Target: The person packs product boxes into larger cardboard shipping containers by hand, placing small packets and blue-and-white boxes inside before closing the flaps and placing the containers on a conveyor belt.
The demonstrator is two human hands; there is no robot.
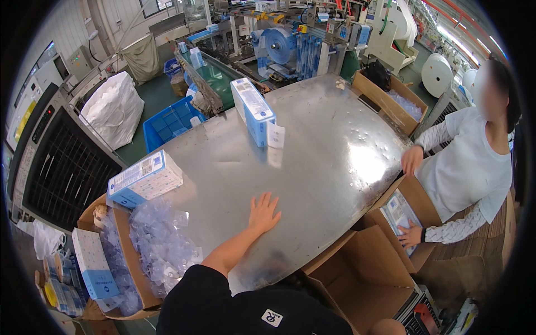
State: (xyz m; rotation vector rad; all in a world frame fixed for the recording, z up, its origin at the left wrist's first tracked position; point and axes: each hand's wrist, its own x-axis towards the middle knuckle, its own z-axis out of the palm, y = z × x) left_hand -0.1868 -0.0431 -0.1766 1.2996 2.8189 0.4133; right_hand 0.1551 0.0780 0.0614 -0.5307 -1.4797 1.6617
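My left hand (pixel 263 215) lies flat on the metal tabletop (pixel 223 162), fingers spread, holding nothing. Of my right hand no fingers show; only a rounded patch of skin (pixel 386 327) appears at the lower edge. Beyond my left hand, a blue and white package (pixel 258 120) stands on the table with a loose clear flap at its near end. To the left, another blue and white package (pixel 146 177) rests at the table edge beside a heap of clear plastic film (pixel 162 240). A third such package (pixel 95 262) leans on the carton of film at lower left.
An open empty carton (pixel 357 273) stands at the near right edge. Beside it a co-worker (pixel 466 162) has both hands at a carton (pixel 422 202) containing packages. A blue crate (pixel 167 123), green conveyor (pixel 215 84) and machine with a blue film roll (pixel 279 46) lie beyond the table.
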